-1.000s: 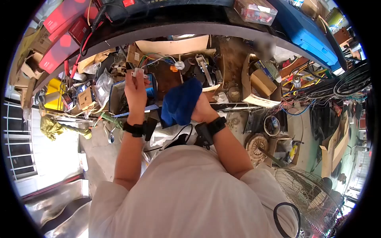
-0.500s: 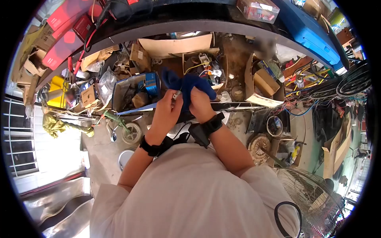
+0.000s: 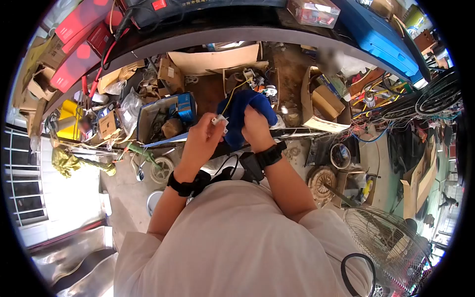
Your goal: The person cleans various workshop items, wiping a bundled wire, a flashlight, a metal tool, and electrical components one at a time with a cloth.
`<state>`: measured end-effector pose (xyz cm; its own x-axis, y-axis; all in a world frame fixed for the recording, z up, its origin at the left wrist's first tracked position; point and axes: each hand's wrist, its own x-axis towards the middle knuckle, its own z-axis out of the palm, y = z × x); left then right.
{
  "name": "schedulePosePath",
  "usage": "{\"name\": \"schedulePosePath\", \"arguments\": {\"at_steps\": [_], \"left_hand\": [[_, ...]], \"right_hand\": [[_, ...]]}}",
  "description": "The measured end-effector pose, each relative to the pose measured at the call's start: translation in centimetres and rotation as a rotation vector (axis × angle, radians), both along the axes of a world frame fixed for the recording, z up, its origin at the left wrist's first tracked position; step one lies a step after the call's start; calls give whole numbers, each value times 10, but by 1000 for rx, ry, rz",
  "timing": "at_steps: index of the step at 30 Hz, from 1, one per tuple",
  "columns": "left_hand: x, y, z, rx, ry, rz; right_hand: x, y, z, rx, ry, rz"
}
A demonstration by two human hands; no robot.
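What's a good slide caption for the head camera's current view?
Left hand pinching a small white plastic piece, right hand gripping a blue cloth, an open cardboard box to the right.

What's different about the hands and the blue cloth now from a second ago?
The left hand, pinching a small white part, moved right and closer to the person's body, near the blue cloth. The cloth, held in the right hand, shifted a little right. Neither hand let go. The blue case stayed put.
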<state>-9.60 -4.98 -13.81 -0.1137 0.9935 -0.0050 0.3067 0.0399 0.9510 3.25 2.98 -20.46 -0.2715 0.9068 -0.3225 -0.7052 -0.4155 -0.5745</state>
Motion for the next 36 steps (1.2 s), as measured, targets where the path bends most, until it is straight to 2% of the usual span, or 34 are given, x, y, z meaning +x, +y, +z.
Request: {"name": "schedulePosePath", "arguments": {"at_steps": [6,9,11,13,15,17,19,20,23,26,29,30,33,36], "left_hand": [[-14,-6,-4,-39,-17,-1],[-13,-10,-1,-42,-29,-4],[-13,-11,1,-42,-47,29],[-21,-11,2,-34,-86,93],[-35,-10,-3,-34,-102,118],[-50,-8,-9,-11,-150,141],[-58,-4,-13,33,-232,157],[-60,-1,-12,40,-254,152],[-61,15,-23,107,-294,270],[-46,27,-25,204,-209,263],[-15,22,-18,135,-100,120],[-7,17,-11,76,-14,53],[1,11,-32,-35,-71,-24],[-1,9,-28,-28,-162,-41]], "right_hand": [[22,15,-10,25,66,53],[14,11,-6,124,10,-132],[30,9,8,346,-774,39],[46,15,7,330,-962,128],[55,34,-27,91,-547,119],[57,41,-41,314,-401,24],[63,39,-22,190,79,57],[62,36,-17,253,82,51],[53,24,7,177,370,212],[38,13,-12,19,233,324],[15,9,-29,60,120,444],[9,1,-25,117,140,353],[0,-7,-7,78,56,356],[-7,-12,1,126,12,252]]}}
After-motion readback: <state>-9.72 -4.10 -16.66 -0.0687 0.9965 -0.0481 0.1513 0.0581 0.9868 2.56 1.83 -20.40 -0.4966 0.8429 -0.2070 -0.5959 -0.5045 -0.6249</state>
